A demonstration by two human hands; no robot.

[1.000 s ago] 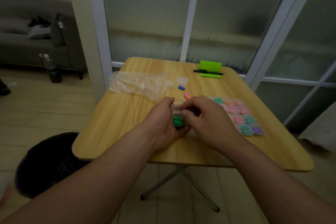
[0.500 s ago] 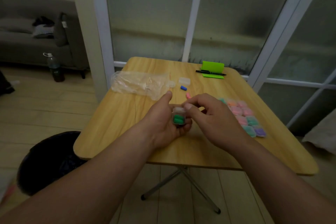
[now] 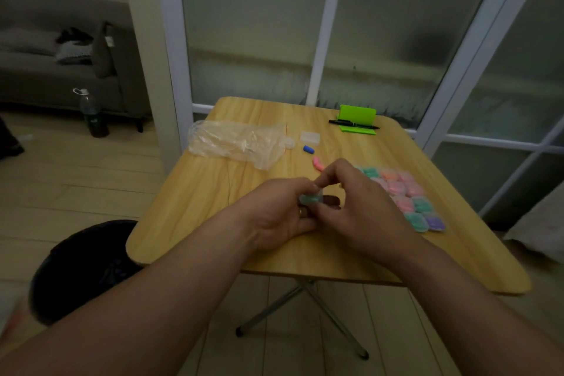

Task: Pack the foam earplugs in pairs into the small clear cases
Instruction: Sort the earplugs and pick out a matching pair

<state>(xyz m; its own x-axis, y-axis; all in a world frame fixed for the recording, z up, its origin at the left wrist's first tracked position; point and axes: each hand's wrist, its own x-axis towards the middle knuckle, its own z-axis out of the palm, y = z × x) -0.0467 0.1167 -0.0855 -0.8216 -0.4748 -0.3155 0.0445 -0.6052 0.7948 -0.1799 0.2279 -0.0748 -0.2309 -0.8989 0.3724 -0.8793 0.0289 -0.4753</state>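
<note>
I hold the small clear case (image 3: pixel 311 199), with a green pair inside, just above the middle of the surface (image 3: pixel 213 192). My left hand (image 3: pixel 280 214) grips it from beneath and my right hand (image 3: pixel 357 207) pinches its upper edge. Whether the lid has seated I cannot tell. This looks to me like the closing step, so I would brace the base with the left and press the lid down squarely with the right, watching that no springy foam catches at the rim. The filled cases (image 3: pixel 403 192) lie just to the right, and a pink earplug (image 3: pixel 319 163) and a blue earplug (image 3: pixel 309 149) wait beyond.
</note>
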